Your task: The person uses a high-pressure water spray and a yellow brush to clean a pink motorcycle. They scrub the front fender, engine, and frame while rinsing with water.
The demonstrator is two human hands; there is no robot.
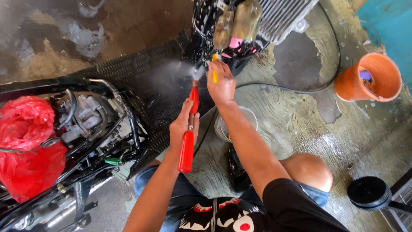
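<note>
Wet concrete floor (300, 124) of a wash bay, seen from above; a black studded rubber mat (141, 68) lies across its upper middle, and a stripped motorcycle (86, 124) with exposed engine and frame stands at left, a red plastic bag (25, 146) tied over part of it. I am crouched, knees bare, facing a black part (206, 21) propped at the top, beside a ribbed metal panel (283, 15).

My left hand (184, 126) has its grip wrapped tight around a red spray gun (189, 133); the nozzle points up and away, and a fan of mist leaves it toward the black part. My right hand (221, 83) is pinching a small yellow-handled brush (214, 68), whose head meets the lower edge of that part, just beside the spray.

A white tub (251, 118) sits on the floor under my right forearm. An orange bucket (369, 77) stands well apart at right, a black hose (317, 81) curving past it. A black round brush head (369, 193) lies at lower right.

As I judge it, the scrubbing goes best with the jet kept just ahead of the bristles, at a shallow angle so that grime runs down onto the mat, and with short strokes into the recesses.
</note>
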